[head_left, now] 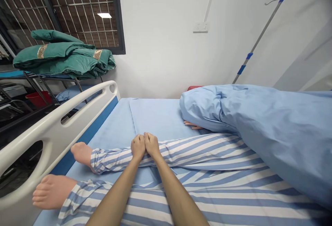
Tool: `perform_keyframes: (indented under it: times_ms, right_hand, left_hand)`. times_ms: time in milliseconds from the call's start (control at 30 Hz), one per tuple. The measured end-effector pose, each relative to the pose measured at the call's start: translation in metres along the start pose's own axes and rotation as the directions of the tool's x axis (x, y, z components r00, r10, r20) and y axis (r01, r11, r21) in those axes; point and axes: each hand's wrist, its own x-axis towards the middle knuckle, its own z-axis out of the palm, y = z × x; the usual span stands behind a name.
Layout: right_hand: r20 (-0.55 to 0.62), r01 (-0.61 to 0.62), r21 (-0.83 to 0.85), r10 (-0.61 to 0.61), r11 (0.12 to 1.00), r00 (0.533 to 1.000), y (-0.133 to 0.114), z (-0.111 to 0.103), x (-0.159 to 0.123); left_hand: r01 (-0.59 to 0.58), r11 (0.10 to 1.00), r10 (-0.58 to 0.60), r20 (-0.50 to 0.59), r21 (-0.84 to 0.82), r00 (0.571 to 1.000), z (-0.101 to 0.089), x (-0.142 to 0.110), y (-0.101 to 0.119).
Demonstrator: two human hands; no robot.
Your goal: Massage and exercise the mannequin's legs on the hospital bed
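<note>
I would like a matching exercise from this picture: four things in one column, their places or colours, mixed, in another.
1. hands
2. green bundle
3. metal pole
4. bed board

A. white with a blue strip
B. grey with blue bands
C. side by side on a striped trouser leg
D. in front of the window

Pairs: 1-C; 2-D; 3-B; 4-A

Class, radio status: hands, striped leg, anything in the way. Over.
Left hand, right hand together on far striped leg, grip unclear. Leg stretched along bed. Near striped leg under forearms; blue cover apart from hands.
</note>
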Motion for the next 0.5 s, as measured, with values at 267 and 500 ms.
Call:
perform_keyframes:
  times_ms: [267,500]
  right_hand:
    - [-0.051,-0.045,0.225,0.058,0.973,0.997,0.004,-0.005,0.004]
    - [-0.122,-0.119,0.438,0.190,0.891,0.974,0.010,-0.011,0.007]
  left_hand:
    - [0.064,0.968,-0.069,-0.012,-0.241,0.998,0.019,0.013,0.030]
    - [0.025,0.962,-0.038,-0.040,-0.271,0.998,0.036,0.005,0.042]
